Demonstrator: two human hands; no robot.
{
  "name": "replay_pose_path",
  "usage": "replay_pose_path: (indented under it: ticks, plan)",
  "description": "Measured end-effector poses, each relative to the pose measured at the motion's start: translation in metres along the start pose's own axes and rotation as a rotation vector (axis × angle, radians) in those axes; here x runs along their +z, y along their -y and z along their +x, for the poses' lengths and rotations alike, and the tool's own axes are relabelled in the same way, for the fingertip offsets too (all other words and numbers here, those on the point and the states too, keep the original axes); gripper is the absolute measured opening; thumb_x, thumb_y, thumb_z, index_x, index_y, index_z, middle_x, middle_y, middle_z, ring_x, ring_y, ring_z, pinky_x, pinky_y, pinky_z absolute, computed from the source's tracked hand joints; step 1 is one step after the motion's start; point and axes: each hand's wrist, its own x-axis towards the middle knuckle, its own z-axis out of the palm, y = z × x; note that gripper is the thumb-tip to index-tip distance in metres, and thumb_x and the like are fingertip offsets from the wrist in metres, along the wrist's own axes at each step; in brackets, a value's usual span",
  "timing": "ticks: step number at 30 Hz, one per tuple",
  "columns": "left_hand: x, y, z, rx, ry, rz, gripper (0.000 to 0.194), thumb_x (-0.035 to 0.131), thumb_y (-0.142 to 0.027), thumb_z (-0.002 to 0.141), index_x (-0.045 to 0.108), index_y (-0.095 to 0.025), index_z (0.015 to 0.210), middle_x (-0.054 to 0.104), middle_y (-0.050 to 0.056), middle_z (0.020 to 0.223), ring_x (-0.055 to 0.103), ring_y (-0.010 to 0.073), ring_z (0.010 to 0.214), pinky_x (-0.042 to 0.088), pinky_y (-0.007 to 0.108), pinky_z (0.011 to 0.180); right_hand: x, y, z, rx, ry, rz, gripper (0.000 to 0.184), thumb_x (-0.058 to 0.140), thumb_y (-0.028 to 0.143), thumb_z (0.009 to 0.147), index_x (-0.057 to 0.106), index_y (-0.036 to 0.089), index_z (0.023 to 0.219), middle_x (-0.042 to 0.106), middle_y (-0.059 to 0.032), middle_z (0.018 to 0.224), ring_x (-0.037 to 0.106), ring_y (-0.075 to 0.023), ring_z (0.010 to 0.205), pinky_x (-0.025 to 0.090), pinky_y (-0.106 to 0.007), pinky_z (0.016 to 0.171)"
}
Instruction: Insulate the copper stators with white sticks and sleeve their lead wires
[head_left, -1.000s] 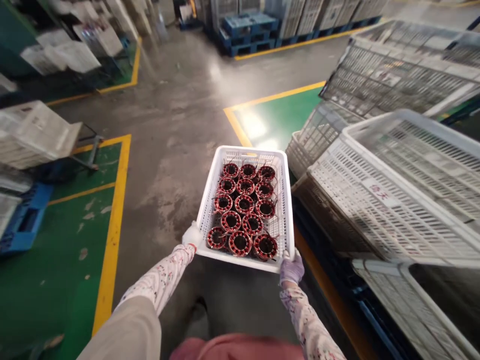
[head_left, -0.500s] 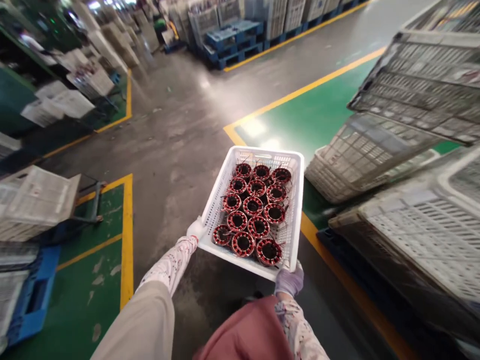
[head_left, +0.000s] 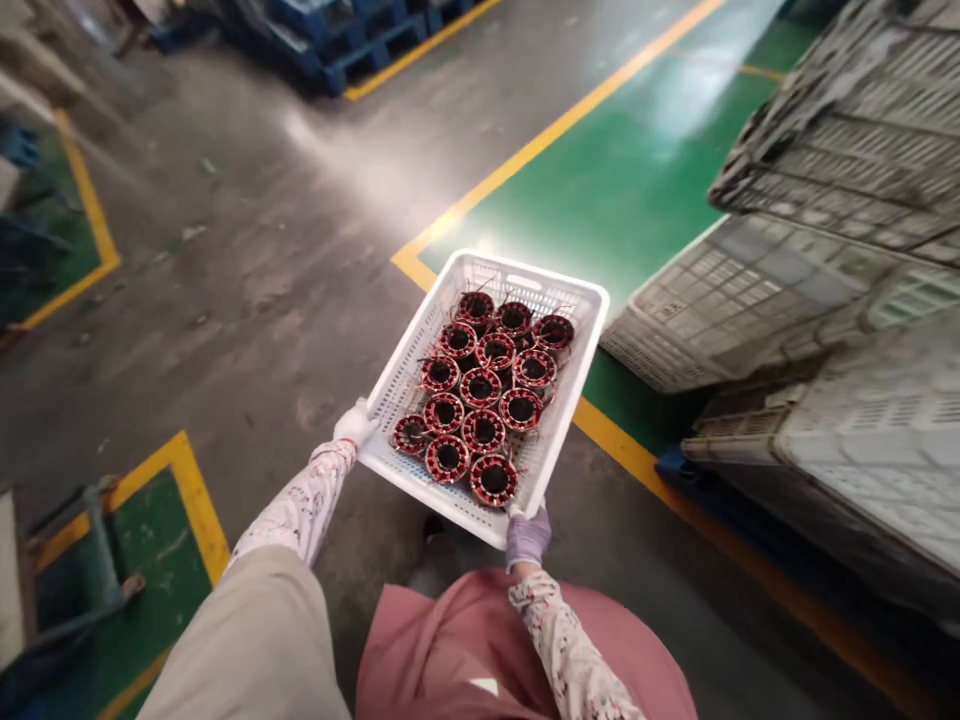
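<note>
View has swung since the last frame, white plastic crate (head_left: 525, 272) now angled over the concrete floor (head_left: 225, 300), left-hand grip (head_left: 355, 424) and right-hand grip (head_left: 528, 538) still closed on its near corners, wound motor stators (head_left: 480, 388) undisturbed in rows inside.

White-gloved left hand (head_left: 355, 423), purple-gloved right hand (head_left: 527, 537), white plastic crate (head_left: 401, 385) of wound stators (head_left: 480, 388)

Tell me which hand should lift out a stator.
Right, probably: the right hand, purple-gloved, holds the near edge of the white plastic crate beside the closest wound stator. The left hand, white-gloved, holds the left edge, slightly further from the stators.
</note>
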Motion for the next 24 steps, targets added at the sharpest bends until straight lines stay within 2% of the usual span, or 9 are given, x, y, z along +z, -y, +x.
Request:
replay_pose_path:
  ticks: [2,5,9,12,15,18,20,24]
  plan:
    - [-0.013,0.002,0.024,-0.041,-0.034,-0.102,0.045,0.069,-0.027,0.082,0.063,-0.014,0.124,0.075,0.013,0.111,0.072,0.0289,0.109,0.057,0.034,0.093,0.028,0.025,0.002,0.028,-0.01,0.072,0.048,0.057,0.027,0.064,0.072,0.011,0.107,0.075,-0.0104,0.079,0.073,-0.0281,0.082,0.058,-0.032,0.073]
    - [-0.016,0.002,0.042,-0.175,-0.119,-0.251,0.035,0.065,-0.024,0.089,0.063,-0.016,0.123,0.074,0.009,0.107,0.072,0.0236,0.103,0.059,0.033,0.088,0.061,0.061,0.01,0.039,-0.007,0.153,0.05,0.056,0.027,0.062,0.072,0.012,0.107,0.074,-0.008,0.076,0.073,-0.0277,0.085,0.058,-0.032,0.076]
    - [-0.013,-0.014,0.064,-0.386,-0.218,-0.39,0.033,0.065,-0.034,0.096,0.062,-0.014,0.122,0.069,0.009,0.114,0.069,0.0196,0.098,0.061,0.038,0.084,0.092,0.106,0.029,0.06,0.014,0.21,0.052,0.056,0.024,0.06,0.072,0.013,0.108,0.075,-0.0094,0.081,0.073,-0.0285,0.09,0.059,-0.034,0.082]
    - [-0.028,-0.03,0.091,-0.436,-0.244,-0.423,0.035,0.064,-0.038,0.096,0.062,-0.015,0.123,0.066,0.008,0.119,0.067,0.0194,0.1,0.06,0.039,0.085,0.106,0.141,0.048,0.081,0.037,0.221,0.052,0.055,0.02,0.058,0.072,0.012,0.106,0.076,-0.0116,0.086,0.073,-0.0295,0.091,0.059,-0.035,0.085]
    - [-0.056,-0.044,0.124,-0.406,-0.222,-0.407,0.029,0.069,-0.03,0.092,0.064,-0.014,0.116,0.069,0.008,0.111,0.068,0.0207,0.1,0.059,0.04,0.088,0.114,0.174,0.073,0.075,0.061,0.198,0.052,0.054,0.017,0.058,0.071,0.012,0.107,0.076,-0.0125,0.093,0.074,-0.0282,0.094,0.059,-0.032,0.088]
    - [-0.078,-0.058,0.158,-0.351,-0.178,-0.382,0.024,0.076,-0.015,0.077,0.067,-0.014,0.099,0.071,0.012,0.1,0.07,0.0303,0.106,0.056,0.044,0.095,0.114,0.203,0.105,0.049,0.096,0.123,0.051,0.053,0.015,0.06,0.071,0.011,0.109,0.077,-0.0122,0.095,0.074,-0.0261,0.09,0.059,-0.03,0.086]
    - [-0.086,-0.068,0.177,-0.329,-0.141,-0.373,0.023,0.074,-0.012,0.069,0.066,-0.016,0.09,0.072,0.013,0.097,0.069,0.0366,0.11,0.054,0.047,0.098,0.111,0.222,0.129,0.021,0.123,0.057,0.054,0.053,0.014,0.061,0.07,0.011,0.112,0.077,-0.0105,0.093,0.075,-0.0246,0.087,0.06,-0.029,0.084]
    - [-0.094,-0.096,0.198,-0.33,-0.07,-0.363,0.018,0.07,-0.017,0.065,0.061,-0.019,0.081,0.073,0.014,0.095,0.069,0.0407,0.11,0.055,0.049,0.098,0.101,0.266,0.184,-0.029,0.177,-0.072,0.055,0.054,0.011,0.06,0.07,0.013,0.113,0.077,-0.0064,0.089,0.074,-0.0218,0.082,0.06,-0.026,0.078]
